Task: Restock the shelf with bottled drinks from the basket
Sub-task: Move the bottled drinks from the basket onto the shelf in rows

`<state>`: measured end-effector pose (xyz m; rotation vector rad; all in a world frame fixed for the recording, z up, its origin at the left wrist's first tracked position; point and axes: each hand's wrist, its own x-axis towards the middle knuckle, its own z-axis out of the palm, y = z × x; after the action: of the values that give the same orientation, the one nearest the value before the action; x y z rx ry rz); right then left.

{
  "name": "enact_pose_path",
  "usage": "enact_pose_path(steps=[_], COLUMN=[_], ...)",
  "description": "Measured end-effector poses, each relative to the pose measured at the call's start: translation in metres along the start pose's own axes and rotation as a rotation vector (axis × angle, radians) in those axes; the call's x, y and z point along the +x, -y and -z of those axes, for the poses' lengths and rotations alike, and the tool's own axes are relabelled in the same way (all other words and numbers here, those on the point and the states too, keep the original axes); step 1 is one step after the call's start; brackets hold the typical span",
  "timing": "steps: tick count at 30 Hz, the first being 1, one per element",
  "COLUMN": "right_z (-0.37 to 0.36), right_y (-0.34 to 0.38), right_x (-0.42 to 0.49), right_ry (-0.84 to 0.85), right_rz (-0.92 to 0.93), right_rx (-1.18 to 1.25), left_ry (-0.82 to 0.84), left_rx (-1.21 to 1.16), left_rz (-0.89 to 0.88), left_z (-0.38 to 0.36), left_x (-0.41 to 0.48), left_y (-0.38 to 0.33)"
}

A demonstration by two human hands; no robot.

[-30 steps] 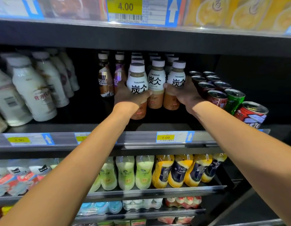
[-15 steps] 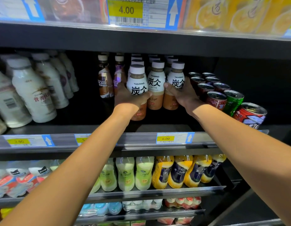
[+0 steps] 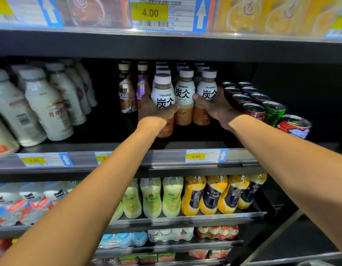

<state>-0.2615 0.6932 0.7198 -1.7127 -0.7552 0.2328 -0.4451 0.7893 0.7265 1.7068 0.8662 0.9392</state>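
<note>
Grips unchanged from before: our left hand (image 3: 154,114) clasps the left latte bottle (image 3: 163,98), our right hand (image 3: 216,110) the right latte bottle (image 3: 209,91); three stand in front.

Front latte bottle (image 3: 163,94): lower label under the left hand (image 3: 154,114), whose fingers are out of sight behind it. The base meets the dark shelf (image 3: 195,144); standing or lifted, cannot tell.

Midsection of the right latte bottle (image 3: 209,87) is covered by the right hand (image 3: 214,108), fingertips hidden behind it.

Farther rows show only latte caps (image 3: 182,65).

Coffee bottles (image 3: 126,93), left: brand reads "SCAFE", first letters hidden.

Left price tag (image 3: 34,160): first digit blurred. Middle tag (image 3: 102,158) is half behind the left forearm, only "5" showing.

Milk bottles (image 3: 1,104), far left, are cut by the edge. Top-shelf packs (image 3: 262,14) are cropped and blurred. Lowest cartons (image 3: 147,259) are too blurred to name.

Elbows are out of frame.
</note>
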Motion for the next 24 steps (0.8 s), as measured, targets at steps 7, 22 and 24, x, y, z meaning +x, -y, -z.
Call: enact_pose_path(steps=[7, 22, 24], right_z=[0.004, 0.009, 0.010], right_y=[0.008, 0.005, 0.020], right_x=[0.000, -0.002, -0.020], right_ry=[0.077, 0.011, -0.027], right_rz=[-0.024, -0.091, -0.064], right_rx=[-0.022, -0.109, -0.253], left_ry=[0.020, 0.097, 0.056], left_rx=[0.099, 0.166, 0.217], left_rz=[-0.049, 0.006, 0.016], left_z=[-0.004, 0.005, 0.013], left_x=[-0.007, -0.010, -0.013], left_y=[0.000, -0.010, -0.013])
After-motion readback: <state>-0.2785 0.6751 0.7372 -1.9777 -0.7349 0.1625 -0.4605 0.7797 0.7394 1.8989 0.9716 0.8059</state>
